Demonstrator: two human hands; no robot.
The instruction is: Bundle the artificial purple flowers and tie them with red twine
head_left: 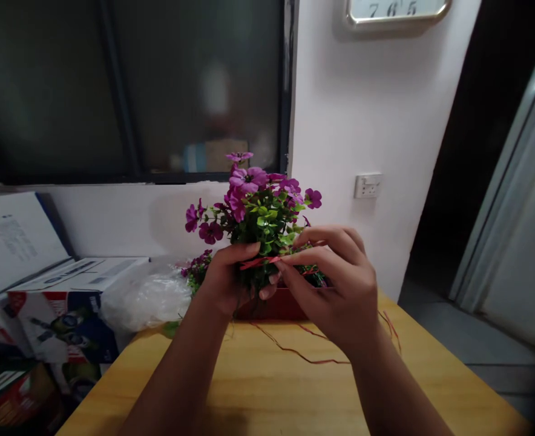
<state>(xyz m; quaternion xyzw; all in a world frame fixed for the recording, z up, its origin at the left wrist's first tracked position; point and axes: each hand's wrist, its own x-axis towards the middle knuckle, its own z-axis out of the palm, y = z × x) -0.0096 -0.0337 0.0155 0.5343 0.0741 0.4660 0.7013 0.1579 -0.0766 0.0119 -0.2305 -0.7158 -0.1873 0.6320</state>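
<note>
My left hand [231,275] is wrapped round the stems of a bunch of purple flowers [252,181] with green leaves, held upright above the table. A red ribbon-like tie [261,262] runs across the stems just below the leaves. At its right end, my right hand [335,278] pinches the tie between thumb and forefinger. Behind both hands stands a dark red container [272,306], mostly hidden, with more greenery at its rim. Thin red strands [304,357] trail over the wooden table [267,393].
A clear plastic bag [149,297] lies at the table's left edge, beside printed cartons [68,327]. More purple flowers [199,266] show behind my left hand. At the back are a window [195,79] and a white wall with a socket [368,186]. A dark doorway is on the right.
</note>
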